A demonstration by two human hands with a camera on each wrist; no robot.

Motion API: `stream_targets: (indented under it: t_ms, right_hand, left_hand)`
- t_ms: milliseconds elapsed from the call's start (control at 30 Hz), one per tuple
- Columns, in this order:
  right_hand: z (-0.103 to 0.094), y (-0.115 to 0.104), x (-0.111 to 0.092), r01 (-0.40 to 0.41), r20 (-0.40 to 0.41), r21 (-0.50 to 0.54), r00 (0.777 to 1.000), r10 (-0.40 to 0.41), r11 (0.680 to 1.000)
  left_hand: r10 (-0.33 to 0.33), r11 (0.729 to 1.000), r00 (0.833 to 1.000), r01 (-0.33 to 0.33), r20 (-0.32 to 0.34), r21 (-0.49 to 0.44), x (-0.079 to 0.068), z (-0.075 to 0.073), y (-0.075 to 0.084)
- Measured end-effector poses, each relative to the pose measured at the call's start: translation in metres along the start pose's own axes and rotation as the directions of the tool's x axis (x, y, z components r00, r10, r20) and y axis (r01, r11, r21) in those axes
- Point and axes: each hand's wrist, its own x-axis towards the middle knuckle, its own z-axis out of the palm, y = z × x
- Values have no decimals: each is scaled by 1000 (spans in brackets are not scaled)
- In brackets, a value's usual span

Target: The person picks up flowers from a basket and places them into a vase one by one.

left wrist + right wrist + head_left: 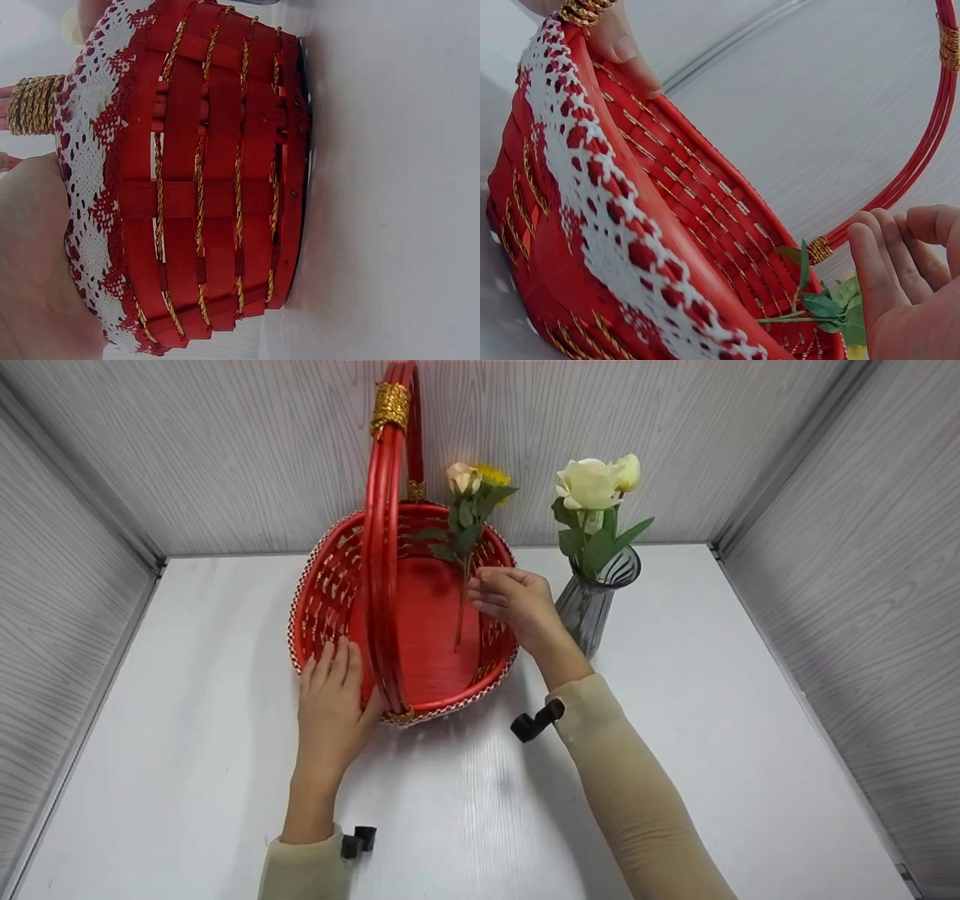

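Note:
A red woven basket [431,622] with a tall handle and lace-trimmed rim stands before me. My left hand [330,712] rests over its near-left rim, fingers extended inward and thumb beside the handle's base. Its palm lies against the white and red lace [101,180] in the left wrist view. Inside the basket, a pale peach rose [463,480] and a yellow flower [493,476] lean at the back right, one stem slanting to the floor. Right beside that stem is my right hand [517,604], fingers loosely bent, nothing gripped. Green leaves [829,307] show behind its fingers in the right wrist view.
To the right of the basket stands a grey glass vase [589,611] holding white flowers [589,484], close behind my right wrist. The basket's handle [382,540] arches high between my hands. Grey wood-grain panels [247,450] enclose the white table [750,735] at the back and sides.

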Motion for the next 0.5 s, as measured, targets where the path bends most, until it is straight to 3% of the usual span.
stream_targets:
  t_ms: [233, 500]
  right_hand:
    - [11, 14, 11, -48, -14, 26, 999, 48, 999]
    - [18, 24, 21, -92, -40, 30, 995, 94, 995]
  left_hand:
    - [10, 1000, 1000, -10, -22, -8, 0, 0, 1]
    - [-7, 1000, 1000, 7, 3, -6, 0, -1, 1]
